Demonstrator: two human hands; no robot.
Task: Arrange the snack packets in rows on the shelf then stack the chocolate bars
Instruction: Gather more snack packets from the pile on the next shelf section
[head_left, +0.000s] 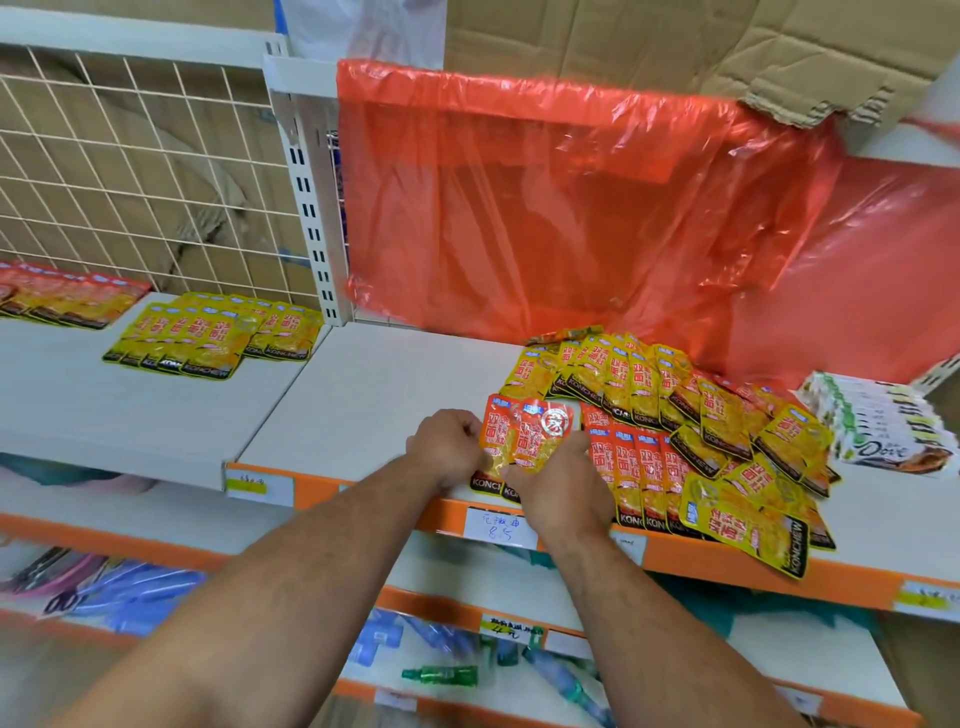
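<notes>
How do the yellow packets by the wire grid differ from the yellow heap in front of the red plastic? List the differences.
The grid-side packets lie flat in neat overlapping rows; the heap is jumbled, with packets tilted every way. The grid-side packets sit back from the shelf's orange edge; one heap packet overhangs it. Both are yellow packets with a black KONCHEW band.
</notes>
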